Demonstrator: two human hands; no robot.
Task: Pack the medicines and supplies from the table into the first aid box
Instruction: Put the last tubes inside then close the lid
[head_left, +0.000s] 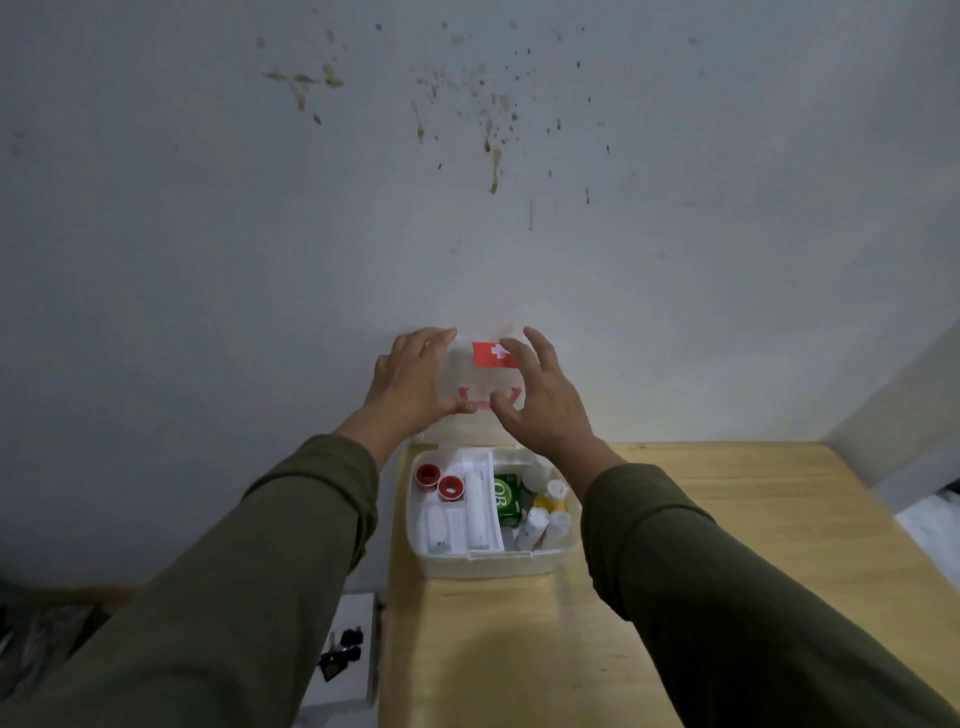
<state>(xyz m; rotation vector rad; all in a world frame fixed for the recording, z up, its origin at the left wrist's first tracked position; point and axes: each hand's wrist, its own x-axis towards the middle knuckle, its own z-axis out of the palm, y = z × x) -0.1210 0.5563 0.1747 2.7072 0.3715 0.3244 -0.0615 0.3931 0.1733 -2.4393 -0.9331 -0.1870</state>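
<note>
Two bare hands hold the raised translucent plastic lid (483, 382) of the white plastic first aid box (488, 564). Left hand (415, 382): fingers spread, gripping the lid's left edge. Right hand (540, 395): fingers spread, gripping its right edge, thumb low near the lid's red handle (480, 401). Both arms are in olive-green sleeves (291, 530). Lid stands upright against the stained grey wall (467, 208); red sticker with white cross (491, 354) visible between the hands.

Box sits at the far left corner of the light wooden table (675, 597), open. Left compartment holds two red-cored tape rolls (439, 480), a long white tube-like item (478, 512) and a small white packet (435, 525). Right compartment holds a green carton (506, 499), a yellow bottle with white cap (548, 496) and several white bottles (545, 525), upright or leaning. Labels too blurred to read.
</note>
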